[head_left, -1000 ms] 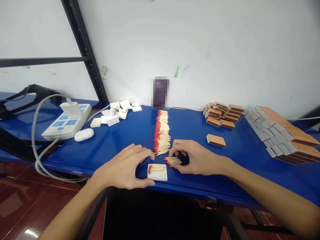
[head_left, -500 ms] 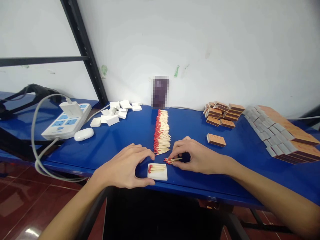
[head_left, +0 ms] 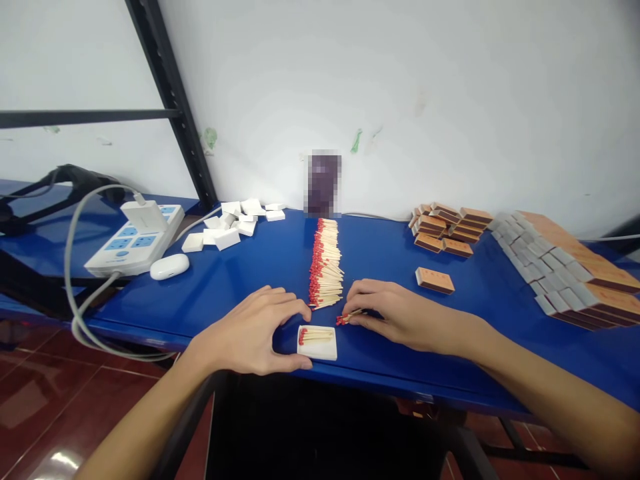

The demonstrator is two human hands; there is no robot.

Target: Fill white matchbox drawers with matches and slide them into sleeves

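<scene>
My left hand [head_left: 260, 330] curves around the left end of a small white matchbox tray [head_left: 327, 352], thumb and forefinger spread apart. The thumb lies near the tray's front corner; whether it touches is unclear. Several red-tipped matches [head_left: 317, 335] lie side by side in the tray, heads to the left. My right hand [head_left: 387, 310] pinches a small bunch of matches [head_left: 345, 320], red heads poking out left of the fingertips, just right of the tray. Behind the hands, a long row of matches [head_left: 327, 267] runs toward the wall, heads to the left.
White empty trays [head_left: 227, 230] are heaped at back left, near a power strip [head_left: 140, 243] and a white earbud case [head_left: 170, 267]. At right are a single matchbox [head_left: 435, 280], a loose pile of matchboxes [head_left: 445, 227] and a large stack [head_left: 565, 273]. A blurred dark object [head_left: 323, 183] leans on the wall.
My right fingers have closed more tightly over the bunch of matches, so less of it shows. My left hand and the tray keep their places relative to each other.
</scene>
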